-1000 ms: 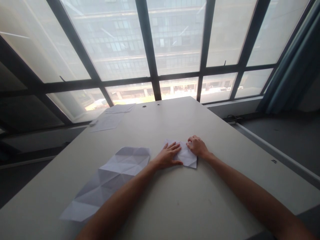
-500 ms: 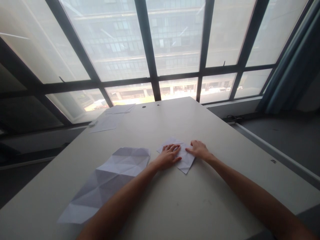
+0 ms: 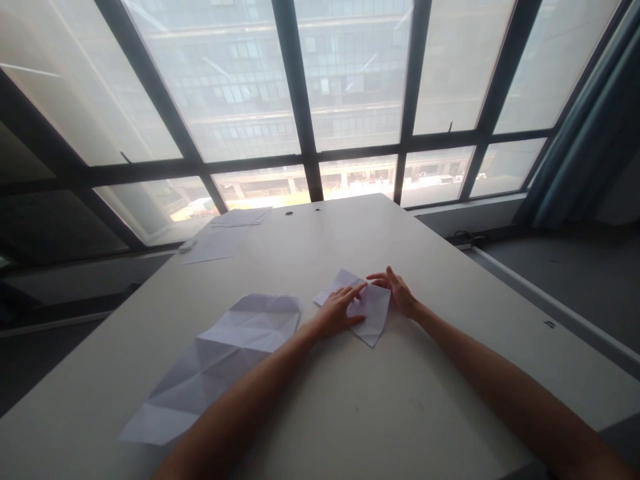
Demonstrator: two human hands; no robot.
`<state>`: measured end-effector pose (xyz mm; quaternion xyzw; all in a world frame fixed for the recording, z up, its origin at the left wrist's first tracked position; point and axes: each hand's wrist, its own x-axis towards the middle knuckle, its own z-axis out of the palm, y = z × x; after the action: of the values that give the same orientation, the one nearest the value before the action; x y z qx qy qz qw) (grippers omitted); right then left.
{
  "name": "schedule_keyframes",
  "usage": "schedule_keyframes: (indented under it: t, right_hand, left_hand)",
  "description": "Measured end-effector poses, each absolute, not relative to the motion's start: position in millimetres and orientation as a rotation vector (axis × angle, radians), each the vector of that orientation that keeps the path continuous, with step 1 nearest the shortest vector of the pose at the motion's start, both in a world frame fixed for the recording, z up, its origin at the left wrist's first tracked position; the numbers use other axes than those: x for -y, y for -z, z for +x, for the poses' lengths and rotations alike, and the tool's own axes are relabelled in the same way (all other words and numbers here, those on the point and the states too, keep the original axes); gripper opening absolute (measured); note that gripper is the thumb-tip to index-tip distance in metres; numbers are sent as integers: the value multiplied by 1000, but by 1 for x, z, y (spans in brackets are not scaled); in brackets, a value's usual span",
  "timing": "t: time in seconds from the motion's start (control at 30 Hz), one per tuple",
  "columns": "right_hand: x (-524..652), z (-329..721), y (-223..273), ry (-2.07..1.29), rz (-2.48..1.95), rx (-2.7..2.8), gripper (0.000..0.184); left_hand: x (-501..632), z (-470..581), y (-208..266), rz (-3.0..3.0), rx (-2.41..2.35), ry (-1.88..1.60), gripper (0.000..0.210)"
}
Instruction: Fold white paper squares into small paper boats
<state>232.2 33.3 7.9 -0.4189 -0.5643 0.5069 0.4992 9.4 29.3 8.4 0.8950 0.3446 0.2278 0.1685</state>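
A folded sheet of white paper (image 3: 375, 312) lies on the white table in front of me, with a corner pointing toward me. My left hand (image 3: 340, 312) rests on it, fingers spread and pressing down on its left part. At the paper's upper right edge is my right hand (image 3: 397, 291), its thumb raised and its fingers reaching left behind the edge. That right side of the paper looks slightly lifted. The right fingertips are partly hidden by the paper, and no pinch shows.
A larger creased sheet (image 3: 215, 363) lies to the left, partly under my left forearm in view. More flat white sheets (image 3: 215, 243) are at the table's far left corner. Tall windows stand beyond the table (image 3: 320, 247), and a blue curtain (image 3: 575, 140) hangs at right.
My right hand has turned thumb-up and moved its fingers from on top of the paper to behind its edge. The paper's right side has risen a little. My left hand stays on it.
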Motion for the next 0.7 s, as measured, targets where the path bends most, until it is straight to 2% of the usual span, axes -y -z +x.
schedule_keyframes:
  t: [0.07, 0.2, 0.23, 0.4, 0.53, 0.6, 0.7]
  right_hand:
    - [-31, 230, -6, -1299, -952, 1393, 82]
    - [-25, 223, -7, -1257, -878, 1555, 79]
    - [-24, 221, -7, -1244, -861, 1585, 77]
    - [-27, 219, -7, -1199, -927, 1561, 61]
    - [-33, 223, -4, -1018, -1066, 1479, 41]
    - [-35, 225, -4, -970, -1068, 1470, 43]
    - [-35, 231, -6, -1088, -985, 1486, 58]
  left_hand:
    - [-28, 10, -10, 2464, -970, -705, 90]
    - [-28, 12, -14, 2320, -939, -818, 48]
    - [-29, 12, -14, 2283, -955, -849, 45]
    - [-36, 11, -8, 2008, -1067, -926, 56]
    - [-35, 8, -11, 1805, -957, -980, 60]
    - [-31, 5, -16, 1716, -886, -935, 61]
    - [-27, 1, -26, 1517, -803, -792, 61]
